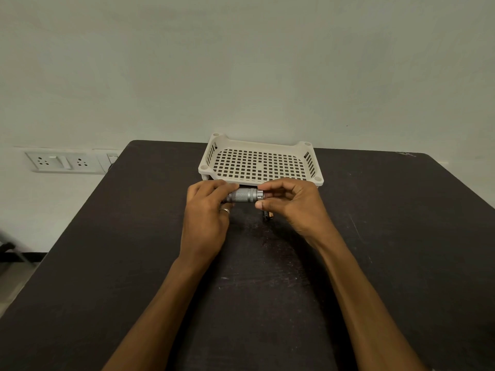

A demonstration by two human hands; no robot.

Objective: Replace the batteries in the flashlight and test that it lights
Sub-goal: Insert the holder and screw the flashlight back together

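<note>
Centre frame, head view: left hand (206, 210) grips the knurled silver flashlight (242, 196), held level above the dark table (375, 236); right hand (293, 207) pinches its right end. Risk: a slack pinch could drop the end piece.

A plain indoor room, a bare office or home workspace rather than a workshop. A scuffed dark table (375, 236) stands against a pale painted wall (241, 62). Left of the table, a white switch-and-socket panel (61, 162) is set in the wall. At the table's far edge sits a perforated plastic tray (257, 142).
</note>
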